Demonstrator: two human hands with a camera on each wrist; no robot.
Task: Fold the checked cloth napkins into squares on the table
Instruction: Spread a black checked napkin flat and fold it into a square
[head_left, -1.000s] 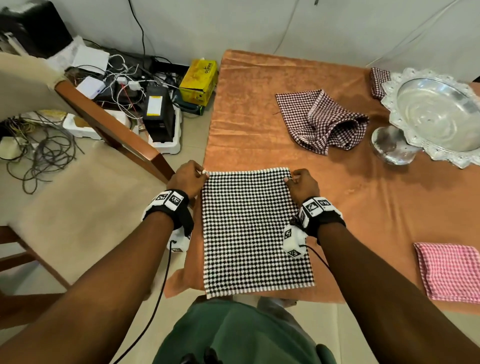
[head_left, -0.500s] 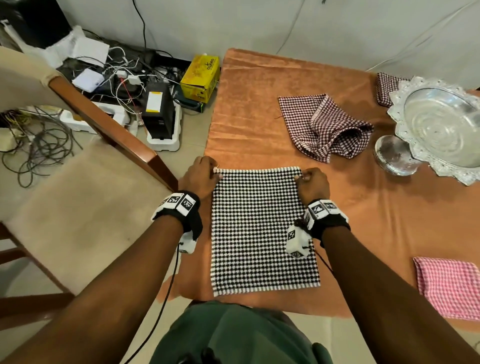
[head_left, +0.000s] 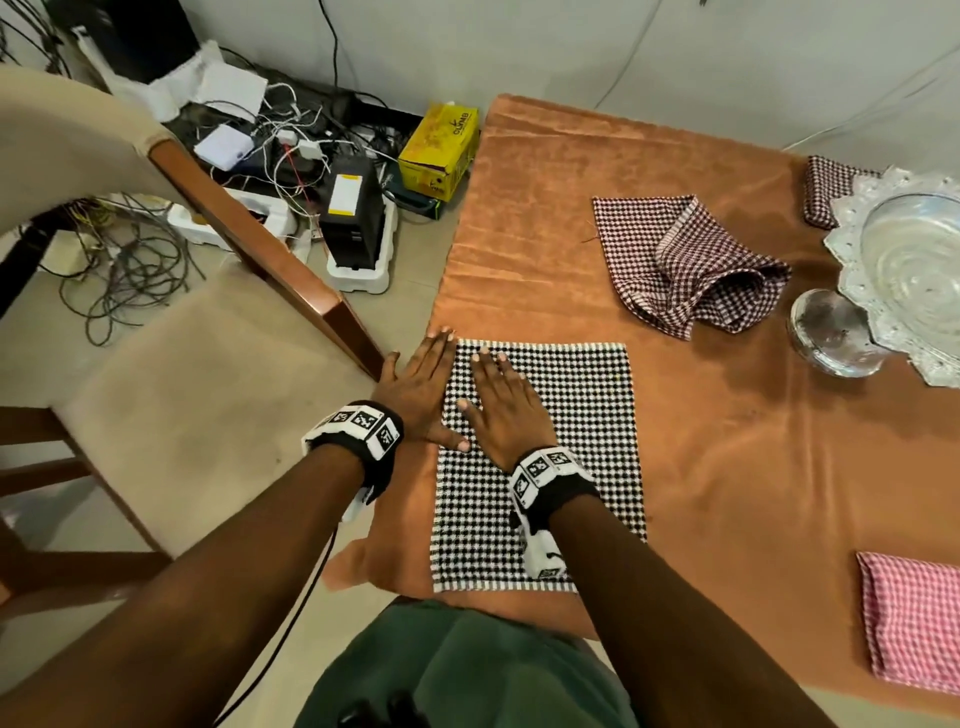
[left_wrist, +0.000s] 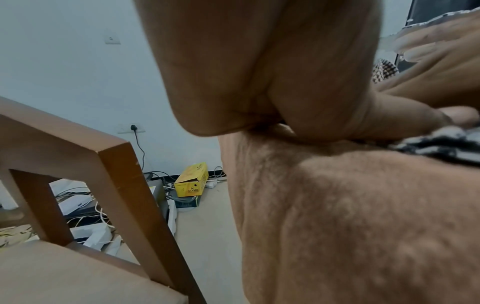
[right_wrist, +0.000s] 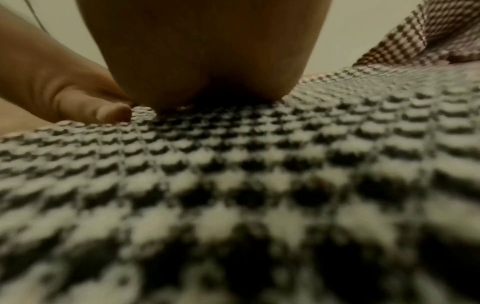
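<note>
A black-and-white checked napkin (head_left: 576, 457) lies flat as a tall rectangle near the table's front left corner. My left hand (head_left: 423, 387) lies flat along its left edge, fingers straight, thumb on the cloth. My right hand (head_left: 501, 402) presses flat on the napkin's upper left part, right beside the left hand. In the right wrist view the palm (right_wrist: 205, 51) rests on the checked weave (right_wrist: 259, 164). A crumpled maroon checked napkin (head_left: 685, 270) lies farther back. A folded pink checked napkin (head_left: 914, 618) sits at the front right. A folded dark maroon napkin (head_left: 826, 187) lies by the silver dish.
The table wears an orange cloth (head_left: 753, 467). A silver footed dish (head_left: 904, 270) stands at the back right. A cushioned wooden chair (head_left: 171, 395) stands to the left. On the floor lie a yellow box (head_left: 439, 150), a black device (head_left: 353, 213) and tangled cables (head_left: 119, 265).
Both hands let go of the napkin's far corners and now lie flat. The right hand moved left across the cloth to sit beside the left hand.
</note>
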